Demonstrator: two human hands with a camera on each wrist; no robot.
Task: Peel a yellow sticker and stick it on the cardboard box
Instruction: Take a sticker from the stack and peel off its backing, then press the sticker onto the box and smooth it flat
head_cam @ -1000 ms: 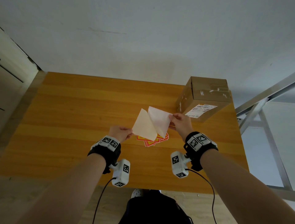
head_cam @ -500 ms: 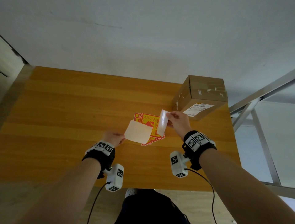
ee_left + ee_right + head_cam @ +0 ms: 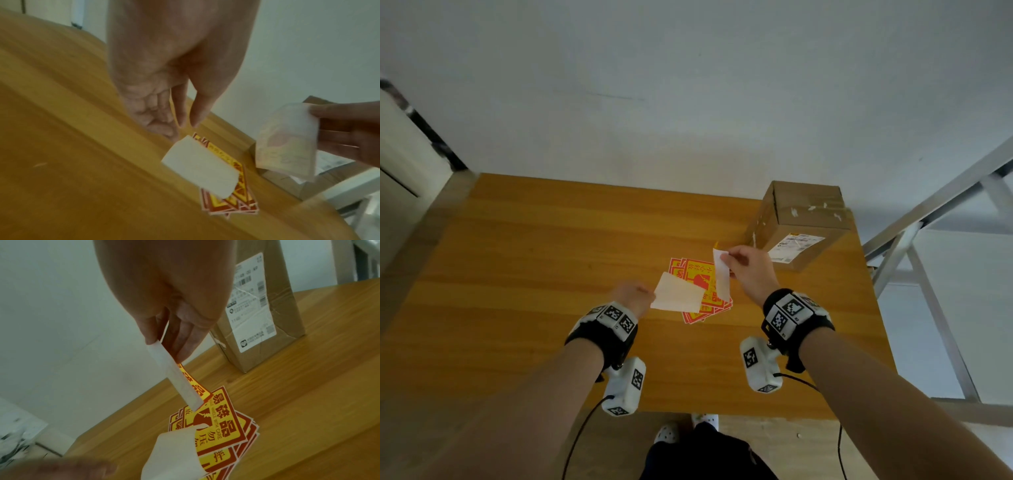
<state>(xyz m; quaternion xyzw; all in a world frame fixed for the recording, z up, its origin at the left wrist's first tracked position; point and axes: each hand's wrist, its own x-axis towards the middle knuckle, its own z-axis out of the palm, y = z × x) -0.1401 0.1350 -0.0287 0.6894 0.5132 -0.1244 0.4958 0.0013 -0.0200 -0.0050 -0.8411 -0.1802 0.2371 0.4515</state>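
Far left is bare wooden table (image 3: 524, 260). Left hand (image 3: 631, 298) sits low over the table, thumb and fingers pinching one edge of the white backing paper (image 3: 677, 297), which hangs out over the stack of yellow-and-red fragile stickers (image 3: 700, 274) lying flat mid-table; the left wrist view is soft, so the exact pinch point is hard to make out, but the paper looks held, not dropped. Next right, the right hand (image 3: 748, 270) is raised a little above the stack, thumb and fingertips closed on the top edge of the peeled yellow sticker (image 3: 191, 382), which hangs down curled, white adhesive side toward the head camera, printed yellow face showing only in the right wrist view. The sticker is clear of the backing paper, the two apart, each in its own hand. Further right, the cardboard box (image 3: 804, 212) stands at the table's far right corner, shipping label (image 3: 796, 244) on its near face, near the right hand but not touched; no yellow sticker on it yet. Metal frame (image 3: 935, 219) beyond the table edge. Progress as I read it: peel is done, about half the task. Left: carry the sticker over to the box, press it flat on a bare face, and get rid of the backing.
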